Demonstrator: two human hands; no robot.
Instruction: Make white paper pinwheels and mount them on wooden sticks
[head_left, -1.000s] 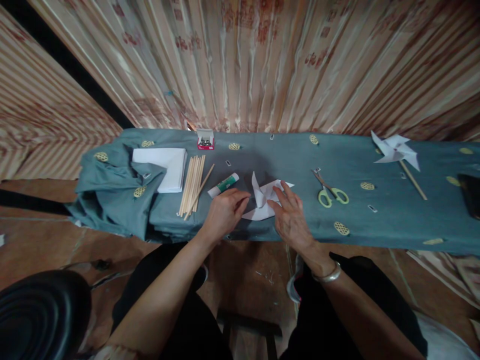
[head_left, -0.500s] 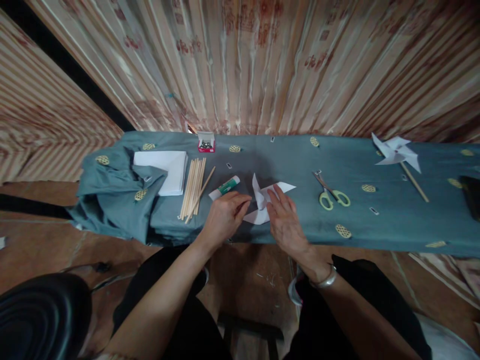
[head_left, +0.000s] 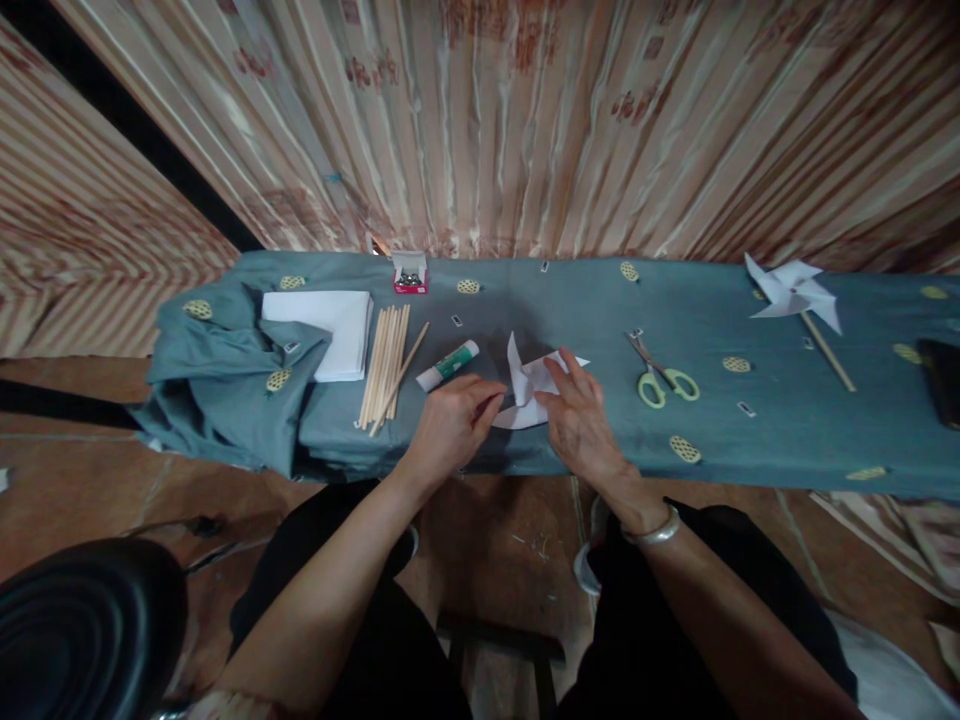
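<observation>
A white paper pinwheel (head_left: 525, 379) with its blades partly folded in lies on the cloth in front of me. My right hand (head_left: 581, 420) holds it from the right, thumb on the near side and fingers over the right blade. Just left of the paper is my left hand (head_left: 457, 420), thumb and forefinger pinched together. Whatever is in that pinch, if anything, is too small to make out. A glue stick (head_left: 448, 365) with a green label lies just beyond the left hand. To the right of my right hand rest scissors (head_left: 660, 375) with light green handles.
Several wooden sticks (head_left: 386, 365) lie left of the glue stick, beside a stack of white paper (head_left: 349, 340). A small red and white box (head_left: 410, 275) holds shiny metal pieces. A finished pinwheel on a stick (head_left: 795, 290) and a dark object (head_left: 941, 380) lie at the right.
My right hand has shifted slightly, its thumb and fingers now closer around the pinwheel's right part. The left hand keeps its pinch near the paper. The whole view has tilted a little.
</observation>
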